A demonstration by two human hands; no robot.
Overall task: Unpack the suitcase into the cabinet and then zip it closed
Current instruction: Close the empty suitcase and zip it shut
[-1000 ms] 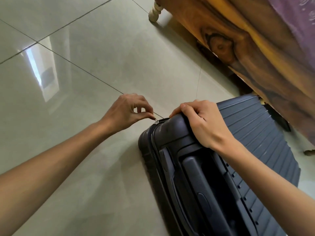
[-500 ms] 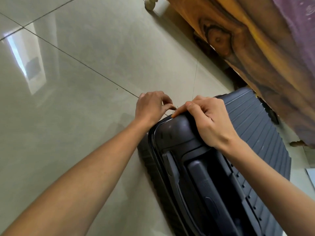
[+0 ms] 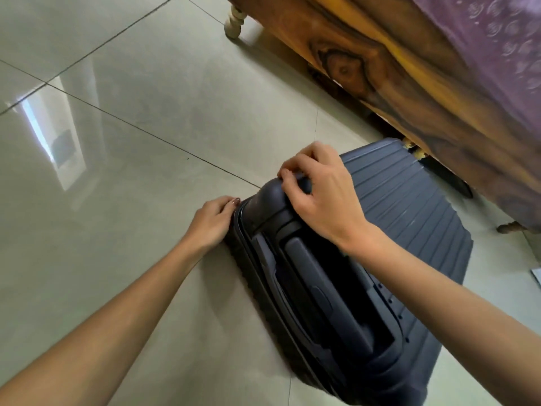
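A dark navy hard-shell suitcase [image 3: 409, 218] with a ribbed lid lies on the tiled floor, its shells closed together. Its recessed pull handle [image 3: 322, 288] faces me. My right hand [image 3: 322, 197] curls over the suitcase's upper corner and grips it. My left hand [image 3: 212, 221] is at the left side of that same corner, against the zipper seam [image 3: 248, 259]. Its fingers are curled and the thumb presses at the seam. The zipper pull is hidden under the fingers.
A wooden bed frame [image 3: 395, 68] with a purple cover [image 3: 497, 39] runs along the right, close behind the suitcase. One pale turned leg [image 3: 234, 20] stands at the top. Glossy floor tiles [image 3: 131, 171] spread to the left. A white scrap [image 3: 537, 275] lies at the right edge.
My left hand, which pinched the zipper pull, has moved round the corner of the seam and down its left side. My right hand stays on the corner.
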